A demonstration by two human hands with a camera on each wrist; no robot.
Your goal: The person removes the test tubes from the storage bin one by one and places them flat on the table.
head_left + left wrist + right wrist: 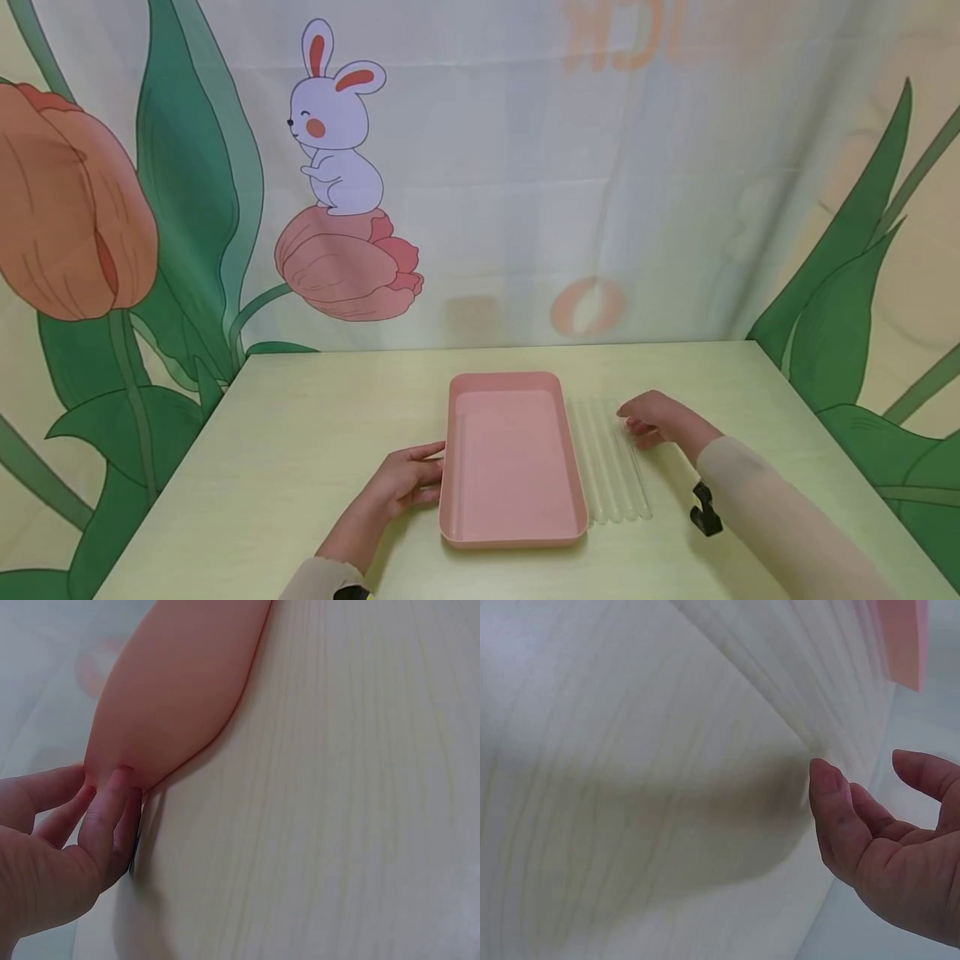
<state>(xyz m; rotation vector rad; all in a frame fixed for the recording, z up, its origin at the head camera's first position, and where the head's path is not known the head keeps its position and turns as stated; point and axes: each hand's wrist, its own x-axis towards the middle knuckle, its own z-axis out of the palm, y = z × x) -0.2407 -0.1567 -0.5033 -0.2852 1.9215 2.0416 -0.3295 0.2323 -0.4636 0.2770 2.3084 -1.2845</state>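
A shallow pink tray (510,467) lies on the table. My left hand (411,482) rests against its left wall with fingers extended. Seen from the left wrist, the fingertips (120,780) press on the outside of the pink tray wall (180,690). Several clear tubes (609,467) with rounded near ends lie side by side along the tray's right side. Over the far end of the rightmost tube is my right hand (651,418). In the right wrist view the right hand (900,847) has loosely bent fingers and the thumb stands apart, the fingertips right at the tube's end.
Pale wood-grain table (300,425) surface surrounds the tray. Behind it hangs a printed curtain (487,167) with a rabbit and tulips, reaching down to the table's back edge. A black clip (705,510) hangs by the right sleeve.
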